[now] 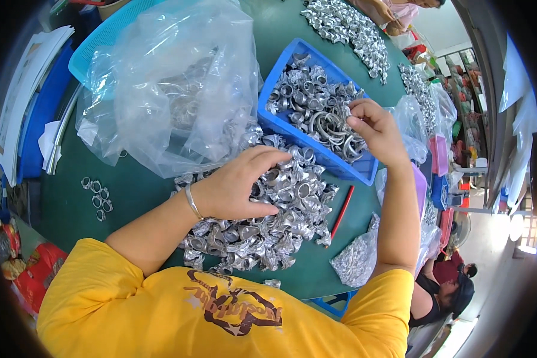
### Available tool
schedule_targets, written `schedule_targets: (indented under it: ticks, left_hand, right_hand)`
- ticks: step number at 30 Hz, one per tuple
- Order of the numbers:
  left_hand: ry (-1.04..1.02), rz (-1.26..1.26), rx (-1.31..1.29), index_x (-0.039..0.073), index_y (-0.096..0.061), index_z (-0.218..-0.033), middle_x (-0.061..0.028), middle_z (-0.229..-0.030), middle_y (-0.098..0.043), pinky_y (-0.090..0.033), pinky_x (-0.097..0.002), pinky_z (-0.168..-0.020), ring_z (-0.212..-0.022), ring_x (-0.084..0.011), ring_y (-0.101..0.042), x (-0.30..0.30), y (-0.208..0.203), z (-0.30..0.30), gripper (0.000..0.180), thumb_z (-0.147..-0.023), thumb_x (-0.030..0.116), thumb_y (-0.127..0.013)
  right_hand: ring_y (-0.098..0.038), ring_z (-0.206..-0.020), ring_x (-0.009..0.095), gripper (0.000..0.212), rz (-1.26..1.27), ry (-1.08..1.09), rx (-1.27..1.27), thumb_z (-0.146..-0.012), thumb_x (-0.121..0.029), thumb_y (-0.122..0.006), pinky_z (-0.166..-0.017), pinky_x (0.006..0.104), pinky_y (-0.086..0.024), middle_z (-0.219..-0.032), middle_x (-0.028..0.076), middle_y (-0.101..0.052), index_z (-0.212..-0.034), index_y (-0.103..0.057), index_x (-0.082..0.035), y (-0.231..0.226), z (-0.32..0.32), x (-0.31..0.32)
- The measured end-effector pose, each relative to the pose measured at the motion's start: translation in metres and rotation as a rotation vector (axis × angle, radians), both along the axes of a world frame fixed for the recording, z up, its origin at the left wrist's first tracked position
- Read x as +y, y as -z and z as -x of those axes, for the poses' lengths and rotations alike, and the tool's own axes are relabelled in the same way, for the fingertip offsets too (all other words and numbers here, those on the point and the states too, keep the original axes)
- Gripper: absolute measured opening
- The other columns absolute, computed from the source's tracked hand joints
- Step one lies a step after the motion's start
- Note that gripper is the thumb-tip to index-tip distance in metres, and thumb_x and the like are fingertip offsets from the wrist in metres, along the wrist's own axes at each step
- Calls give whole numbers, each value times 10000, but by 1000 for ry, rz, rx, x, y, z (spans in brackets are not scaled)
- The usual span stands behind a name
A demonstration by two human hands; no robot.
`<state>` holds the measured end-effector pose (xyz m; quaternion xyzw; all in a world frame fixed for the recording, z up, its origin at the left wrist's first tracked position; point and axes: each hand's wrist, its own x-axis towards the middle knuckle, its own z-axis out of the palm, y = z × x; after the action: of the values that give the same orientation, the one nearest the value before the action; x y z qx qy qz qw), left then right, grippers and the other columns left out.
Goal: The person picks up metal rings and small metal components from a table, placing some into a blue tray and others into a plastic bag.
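A heap of silver metal rings (244, 241) lies on the green table in front of me. Over it rests my left hand (235, 185), thumb and fingers spread apart, touching the heap and gripping nothing. Beyond it to the right, a blue plastic bin (316, 152) holds many more rings of the same kind. My right hand (376, 128) is above the bin's right side, its thumb and fingers pinched at a silver ring (345, 112). The fingertips partly cover that ring.
A large clear plastic bag (185, 77) with rings stands behind the heap, beside a turquoise basket (95, 45). Several loose rings (98, 197) lie at left. A red pen (342, 212) and a small filled bag (357, 259) lie at right. Another person's hand (394, 27) is across the table.
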<state>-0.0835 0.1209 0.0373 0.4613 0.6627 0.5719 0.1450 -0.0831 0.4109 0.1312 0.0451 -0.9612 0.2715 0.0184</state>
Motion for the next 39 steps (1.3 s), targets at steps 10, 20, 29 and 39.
schedule_targets:
  ticks: [10,20,29,39]
  left_hand:
    - [54,43,151,42,-529,-1206,-140,-1243,-479,-390,-370,-964,-1140,-293,-474,1,3,4,636,-656,234,-785]
    - [23,65,109,39,-510,-1222,-142,-1243,-477,-387,-373,-966,-1145,-302,-471,-1,4,4,656,-661,246,-779]
    - [56,47,146,30,-548,-1181,-148,-1227,-488,-402,-374,-952,-1126,-299,-488,0,1,6,604,-671,258,-778]
    - [70,58,142,37,-539,-1197,-150,-1233,-486,-400,-369,-955,-1128,-303,-489,1,0,7,626,-665,256,-786]
  right_hand:
    - [-580,-866,318,217,-113,-230,-53,-711,42,-634,-742,356,-477,-893,120,-583,-915,-642,-31,40,6,-5]
    - [-631,-688,103,227,620,55,-385,-852,83,-445,-545,222,-491,-863,69,-656,-961,-633,16,-7,-9,-28]
    - [-642,-648,168,195,-112,13,-455,-777,-140,-642,-599,290,-513,-768,134,-652,-885,-659,22,34,33,-51]
    - [-666,-698,196,187,782,232,-642,-802,1,-607,-603,271,-572,-851,112,-637,-980,-594,59,33,27,4]
